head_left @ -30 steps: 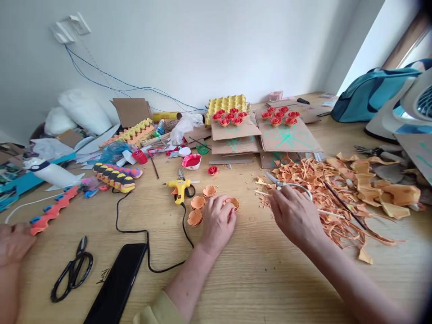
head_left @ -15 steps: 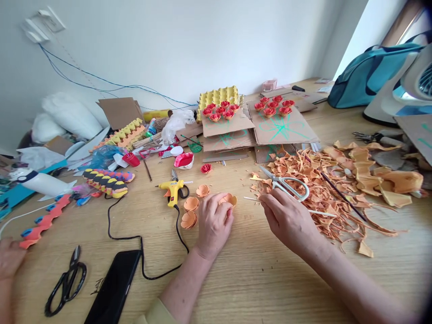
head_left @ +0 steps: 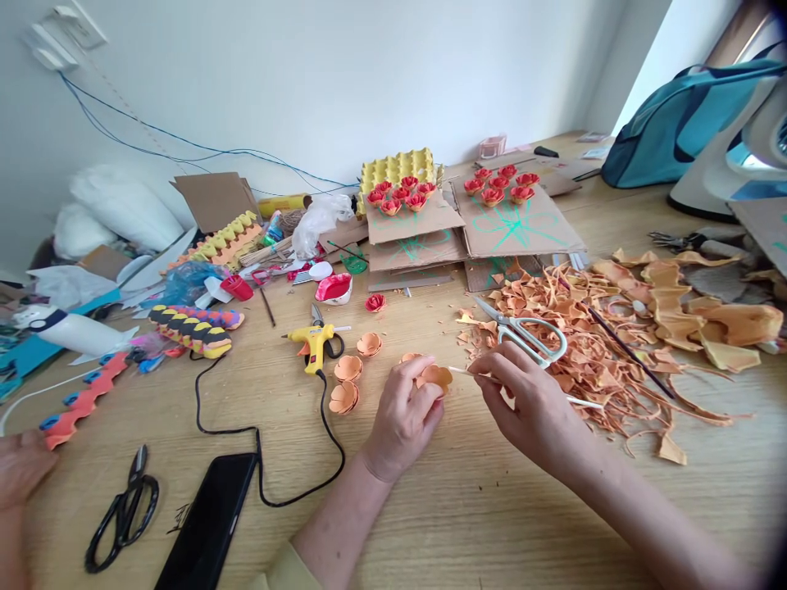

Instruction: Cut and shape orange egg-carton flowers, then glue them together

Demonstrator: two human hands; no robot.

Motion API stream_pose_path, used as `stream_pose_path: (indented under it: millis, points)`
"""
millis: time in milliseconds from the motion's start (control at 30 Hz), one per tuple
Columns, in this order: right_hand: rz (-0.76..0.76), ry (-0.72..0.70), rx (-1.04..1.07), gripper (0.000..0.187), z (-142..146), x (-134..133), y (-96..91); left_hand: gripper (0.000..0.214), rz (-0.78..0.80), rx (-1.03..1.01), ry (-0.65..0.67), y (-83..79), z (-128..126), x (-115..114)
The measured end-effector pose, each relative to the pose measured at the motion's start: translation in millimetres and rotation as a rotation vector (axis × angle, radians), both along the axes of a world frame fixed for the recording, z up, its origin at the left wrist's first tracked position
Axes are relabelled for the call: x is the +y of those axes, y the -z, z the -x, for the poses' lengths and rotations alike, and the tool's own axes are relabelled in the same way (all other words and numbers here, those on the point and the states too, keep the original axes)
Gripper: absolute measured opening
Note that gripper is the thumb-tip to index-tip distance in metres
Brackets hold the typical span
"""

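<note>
My left hand (head_left: 402,416) pinches an orange petal cup (head_left: 435,378) cut from egg-carton pulp, tilted towards my right hand. Behind those fingers shows the edge of another orange piece (head_left: 409,357). My right hand (head_left: 522,392) is closed on a thin white stick (head_left: 584,402); its tip is at the rim of the petal cup, and I cannot tell whether they touch. Several orange flower cups (head_left: 348,368) stand in a short column left of my left hand. Beside them lies a yellow glue gun (head_left: 312,344) with its black cord.
Orange scraps and green-handled scissors (head_left: 532,340) lie right. Red flowers (head_left: 402,195) stand on cardboard sheets behind, near a pink-stained dish (head_left: 334,288). Black scissors (head_left: 125,512) and a phone (head_left: 209,520) lie front left. Another person's hand (head_left: 25,469) rests at the left edge.
My left hand has shifted right and turned the petal cup towards the stick. The stick's tip, apart from the cup before, is now at its rim. The other person's hand has moved slightly right.
</note>
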State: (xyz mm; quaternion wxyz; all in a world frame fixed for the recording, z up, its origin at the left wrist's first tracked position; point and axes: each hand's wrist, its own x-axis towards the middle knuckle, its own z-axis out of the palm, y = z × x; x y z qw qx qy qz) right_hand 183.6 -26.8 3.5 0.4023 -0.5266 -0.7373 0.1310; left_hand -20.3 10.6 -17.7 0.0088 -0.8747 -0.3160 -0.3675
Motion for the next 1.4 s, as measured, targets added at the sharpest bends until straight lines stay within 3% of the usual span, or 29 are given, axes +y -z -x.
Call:
stream_pose_path:
  millis: [233,467,600,700,800,900,1100,1400]
  points:
    - [0.104,0.02,0.0,0.015,-2,1,5.1,0.014,0.062,-0.06,0.073,-0.4,-4,-4]
    - [0.001,0.028,0.101,0.012,-1,-1,-1.9,0.004,0.585,-0.437,0.215,1.1,-9,-9]
    - [-0.019,0.054,0.083,0.013,-2,0,0.8,0.015,0.968,-0.647,0.355,1.0,-12,-9]
    - [-0.016,0.036,0.068,0.015,-4,0,1.6,0.021,1.064,-0.691,0.386,1.7,-13,-7]
    - [0.044,-0.029,0.049,0.016,-3,-2,-2.4,0.024,0.981,-0.668,0.341,3.9,-13,-5]
    - [0.14,-0.071,0.01,0.015,0,-5,-6.1,0.022,0.776,-0.541,0.236,6.2,-13,-5]
    - [0.196,0.022,-0.057,0.007,6,-2,3.8,0.03,0.39,-0.272,0.182,4.4,-14,-8]
    - [0.189,0.133,-0.146,0.011,7,2,16.3,0.044,0.289,-0.214,0.181,6.6,-11,-10]
